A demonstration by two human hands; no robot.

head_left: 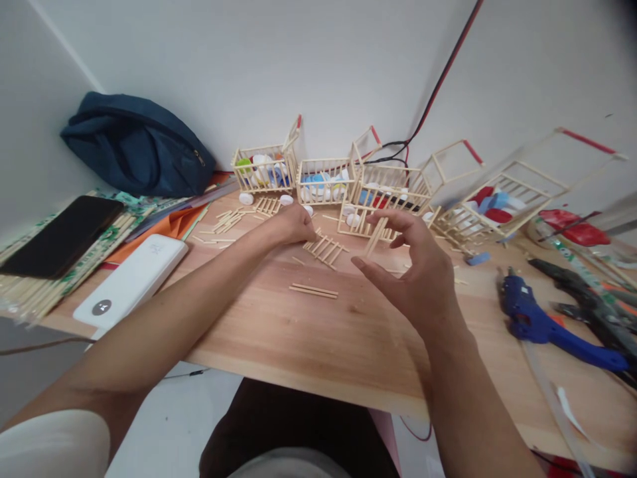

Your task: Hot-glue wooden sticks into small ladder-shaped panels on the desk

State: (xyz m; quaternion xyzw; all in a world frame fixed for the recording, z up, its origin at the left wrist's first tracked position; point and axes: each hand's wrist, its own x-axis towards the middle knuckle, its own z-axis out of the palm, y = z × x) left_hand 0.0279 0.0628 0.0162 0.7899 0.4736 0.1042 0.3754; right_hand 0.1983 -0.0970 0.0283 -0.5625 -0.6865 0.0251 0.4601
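My left hand (297, 224) is closed, knuckles up, at the upper end of a small ladder-like panel of wooden sticks (326, 249) lying on the table. Its fingertips are hidden, so what they pinch does not show. A few short wooden sticks (377, 237) slant between the index finger and thumb of my right hand (421, 269), raised over the table; the exact contact is unclear. Two loose parallel sticks (313, 291) lie nearer me. Another slatted panel (266, 206) and more cut sticks (229, 220) lie left of my left hand.
Several stick-built carts with red handles, such as one cart (326, 180) holding bottle caps, line the wall. A blue glue gun (535, 318) lies right. On the left are a white power bank (132, 279), a dark phone (62, 236) on packed sticks and a blue bag (142, 146).
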